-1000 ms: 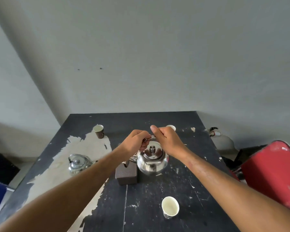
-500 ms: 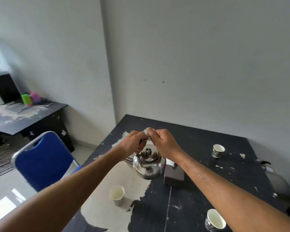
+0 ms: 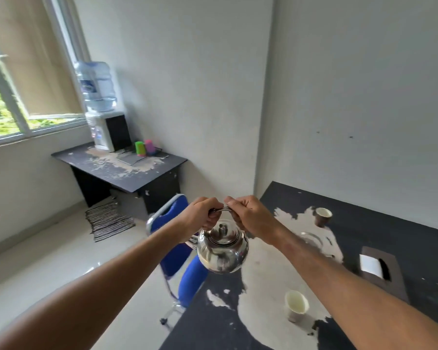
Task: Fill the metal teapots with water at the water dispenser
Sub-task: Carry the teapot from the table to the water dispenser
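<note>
A shiny metal teapot with its lid on hangs in the air at the left edge of the black table. My left hand and my right hand both grip its thin wire handle from above. A second metal teapot stands on the table, mostly hidden behind my right forearm. The water dispenser, white with a large blue bottle on top, stands on a dark desk in the far left corner under the window.
A blue chair stands between me and the desk, right under the teapot. Paper cups and a brown tissue box sit on the table. Green and pink cups are beside the dispenser. A striped mat lies on the floor.
The view has swung left from the table toward the room corner, bringing the dispenser and window into sight. The teapot has come off the table and moved left with both hands on its handle.
</note>
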Tool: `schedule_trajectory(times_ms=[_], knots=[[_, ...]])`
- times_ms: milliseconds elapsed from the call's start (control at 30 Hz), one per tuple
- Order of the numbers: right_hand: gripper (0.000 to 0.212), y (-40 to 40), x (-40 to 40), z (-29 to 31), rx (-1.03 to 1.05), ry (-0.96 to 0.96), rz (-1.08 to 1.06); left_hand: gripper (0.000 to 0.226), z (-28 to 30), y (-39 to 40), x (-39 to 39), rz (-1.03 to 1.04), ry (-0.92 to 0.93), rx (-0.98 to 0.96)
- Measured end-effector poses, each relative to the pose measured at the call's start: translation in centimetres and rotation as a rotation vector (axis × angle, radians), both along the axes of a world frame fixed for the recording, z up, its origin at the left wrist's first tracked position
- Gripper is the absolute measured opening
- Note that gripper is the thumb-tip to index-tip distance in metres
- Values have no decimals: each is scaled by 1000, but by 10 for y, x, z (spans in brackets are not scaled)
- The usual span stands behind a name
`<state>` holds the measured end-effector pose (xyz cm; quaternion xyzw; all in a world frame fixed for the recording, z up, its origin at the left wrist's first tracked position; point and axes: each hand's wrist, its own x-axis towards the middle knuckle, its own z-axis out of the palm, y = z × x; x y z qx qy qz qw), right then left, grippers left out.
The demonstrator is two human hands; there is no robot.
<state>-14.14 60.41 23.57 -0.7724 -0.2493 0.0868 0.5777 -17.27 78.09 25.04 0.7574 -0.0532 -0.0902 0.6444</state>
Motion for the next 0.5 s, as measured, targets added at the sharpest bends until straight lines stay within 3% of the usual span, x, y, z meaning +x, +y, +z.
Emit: schedule_trajectory(times_ms=[500], knots=[[46,291,65,-9,9,88,318,37,-26,291,28,184,-22,-64]])
